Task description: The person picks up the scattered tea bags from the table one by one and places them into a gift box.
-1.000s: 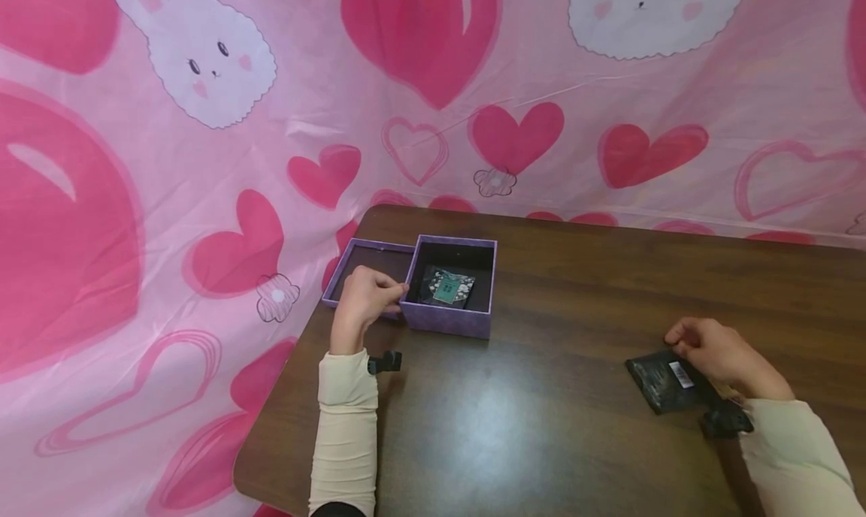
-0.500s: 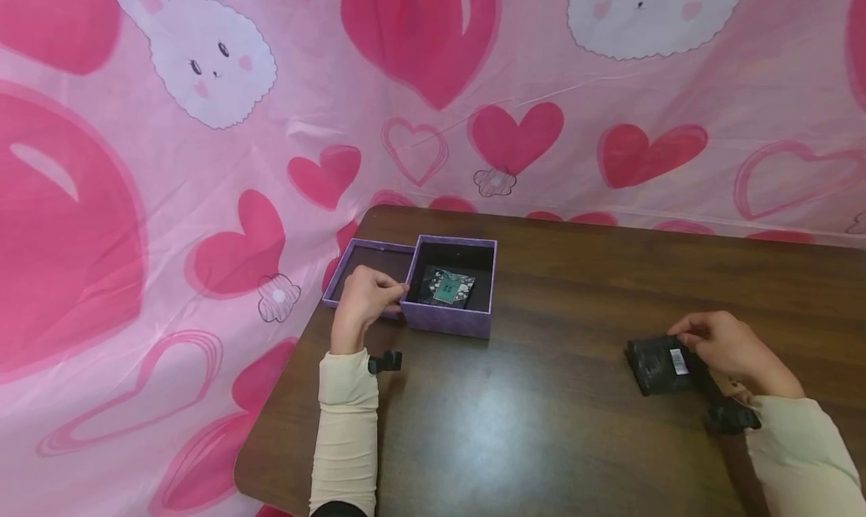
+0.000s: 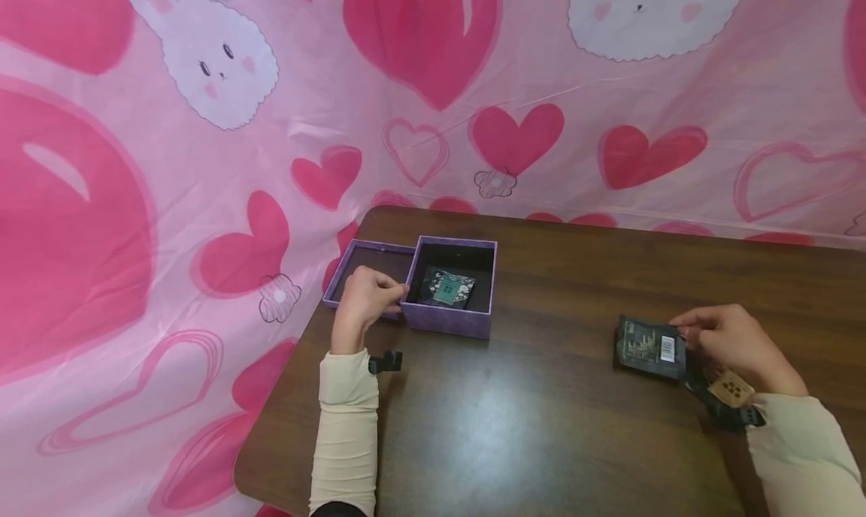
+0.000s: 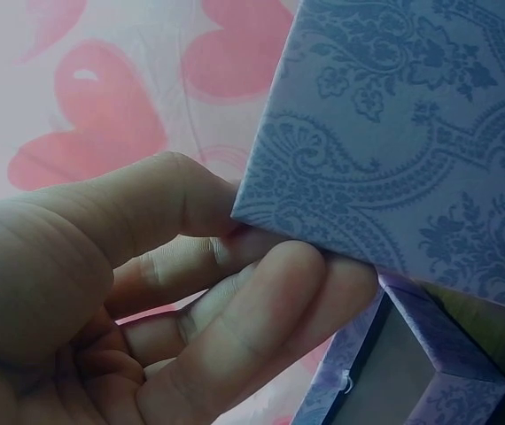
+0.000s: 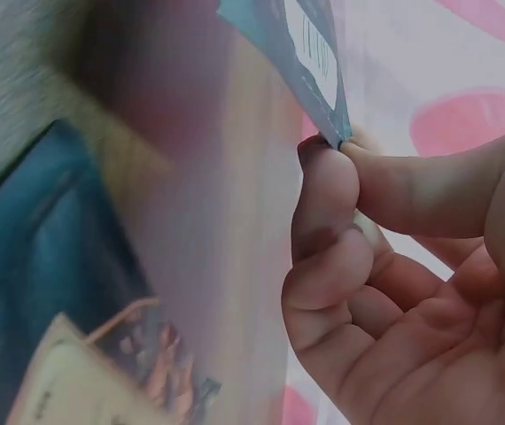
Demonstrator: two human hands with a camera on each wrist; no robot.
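Observation:
In the head view, a purple box point(image 3: 446, 321) stands uncovered at the table's far left. My left hand point(image 3: 366, 300) grips its front left corner; in the left wrist view the thumb tip goes behind the patterned wall point(image 4: 385, 142). A small packet with a green label point(image 3: 449, 288) lies inside. To the right, my right hand point(image 3: 734, 344) pinches a black packet point(image 3: 646, 346) by its edge, barcode side up. In the right wrist view, thumb and forefinger meet at that packet's corner. Another dark packet with a tan tag point(image 3: 731, 388) lies below this hand, partly hidden.
The purple lid point(image 3: 365, 258) lies inside up, left of the box, close to the table's left edge. A brown wooden table point(image 3: 541, 442) carries everything. Pink heart-print cloth point(image 3: 419, 156) hangs behind and to the left.
My right hand has raised the black packet and turned it, so its printing now shows; the tan tag beneath has come into view. The left hand and box have stayed put.

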